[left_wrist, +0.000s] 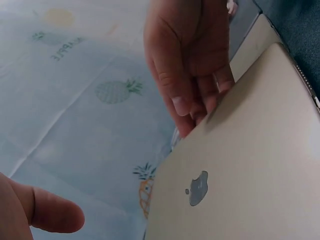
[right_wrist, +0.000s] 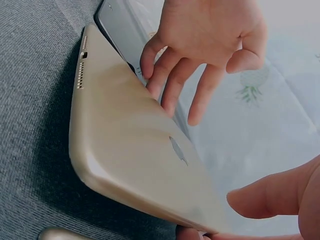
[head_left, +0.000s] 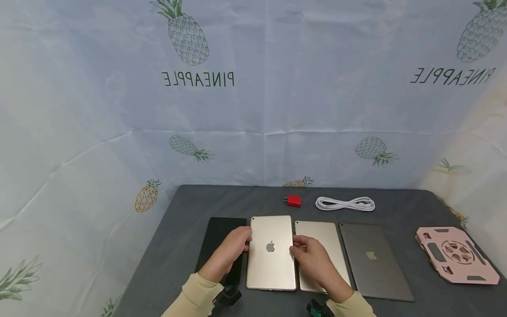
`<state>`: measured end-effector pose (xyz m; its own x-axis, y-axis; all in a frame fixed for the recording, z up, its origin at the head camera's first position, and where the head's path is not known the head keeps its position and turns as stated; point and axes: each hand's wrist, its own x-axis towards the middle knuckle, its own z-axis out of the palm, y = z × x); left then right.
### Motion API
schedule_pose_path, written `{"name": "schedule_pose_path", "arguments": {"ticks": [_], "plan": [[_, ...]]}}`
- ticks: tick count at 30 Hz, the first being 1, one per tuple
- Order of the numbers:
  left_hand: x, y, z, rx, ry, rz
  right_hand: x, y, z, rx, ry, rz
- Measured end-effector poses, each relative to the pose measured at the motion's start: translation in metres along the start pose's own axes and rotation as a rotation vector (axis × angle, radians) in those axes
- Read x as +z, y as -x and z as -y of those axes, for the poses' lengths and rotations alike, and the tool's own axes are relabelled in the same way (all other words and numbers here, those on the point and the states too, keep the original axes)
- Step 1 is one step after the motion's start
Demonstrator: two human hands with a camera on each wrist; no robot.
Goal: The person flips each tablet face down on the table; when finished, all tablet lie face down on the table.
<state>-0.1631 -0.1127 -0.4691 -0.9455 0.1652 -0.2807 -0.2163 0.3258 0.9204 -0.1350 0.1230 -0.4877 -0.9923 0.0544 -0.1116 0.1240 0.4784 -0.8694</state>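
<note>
A gold tablet [head_left: 271, 273] lies with its back and apple logo facing up, between my two hands. My left hand [head_left: 234, 243] is at its left long edge, over part of a black tablet [head_left: 215, 235]. In the right wrist view, the left fingers [right_wrist: 172, 95] reach the edge nearly straight, thumb apart. My right hand [head_left: 314, 259] is at the opposite edge, above a second gold tablet [head_left: 322, 235]. Its fingertips [right_wrist: 189, 233] are right at the edge of the first tablet, and its thumb [right_wrist: 265, 195] stands off the back.
A dark grey tablet [head_left: 376, 268] lies to the right, beside the second gold one. Farther right is a pink stand-like panel [head_left: 461, 270]. Behind the tablets are a red charger plug [head_left: 294, 201] and a coiled white cable [head_left: 344, 204]. A pineapple-print cloth [head_left: 253, 105] hangs behind the grey table [head_left: 237, 200].
</note>
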Motion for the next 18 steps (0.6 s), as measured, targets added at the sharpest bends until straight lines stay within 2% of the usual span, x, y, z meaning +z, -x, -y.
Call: {"name": "schedule_pose_path", "arguments": {"ticks": [13,18], "plan": [[0.0050,0.0038,-0.0016,0.007,-0.055,-0.013,-0.0001,0.0003,0.0016,0.022,0.013,0.003],[0.0100,0.0081,-0.0015,0.030,-0.094,-0.017,-0.0011,0.0007,0.0018,0.024,0.020,0.013]]}}
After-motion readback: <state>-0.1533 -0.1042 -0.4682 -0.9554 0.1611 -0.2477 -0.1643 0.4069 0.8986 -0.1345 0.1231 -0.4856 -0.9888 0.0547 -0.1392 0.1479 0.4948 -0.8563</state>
